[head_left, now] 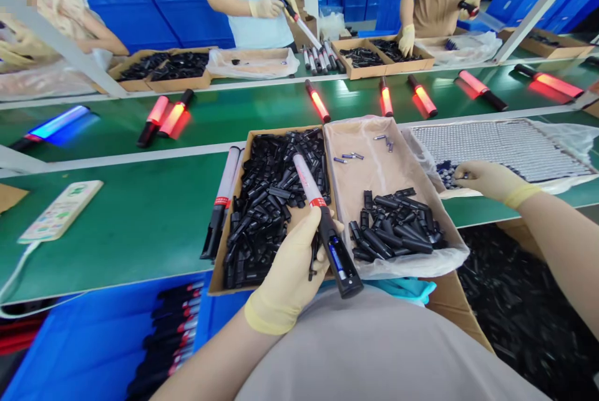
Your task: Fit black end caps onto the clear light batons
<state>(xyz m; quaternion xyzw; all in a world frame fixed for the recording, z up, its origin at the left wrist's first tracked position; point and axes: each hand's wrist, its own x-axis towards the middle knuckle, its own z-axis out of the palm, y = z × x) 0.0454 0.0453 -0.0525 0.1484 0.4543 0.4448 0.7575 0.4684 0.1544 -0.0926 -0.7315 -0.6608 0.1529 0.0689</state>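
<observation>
The left grip (294, 264) is clamped around the dark handle of a light baton (322, 220), thumb on top, its pale end slanting up and away over a carton (216, 285) of loose black parts. A slim dark piece (312, 264) appears caught among the same fingers; with the hold shared like this, it could slip into the jumble below and be hard to pick out.

The baton's battery slot faces up, uncovered, with a blue battery (336, 254) inside. If the wrist rolls, that battery could tip out, since nothing visible covers it.

Further right, a plastic-lined tray (369, 179) holds a few loose batteries (349, 156) and a heap of black casings (393, 226). A knock to the tray could set the batteries rolling among the casings.

At far right, the right grip (484, 179) has its fingertips drawn in over scattered batteries (447, 173) beside a packed block of batteries (482, 139); whether one is pinched cannot be told. A hasty lift might scatter cells toward the edge of the counter (486, 211), and one could drop among the dark parts (519, 301) below.
</observation>
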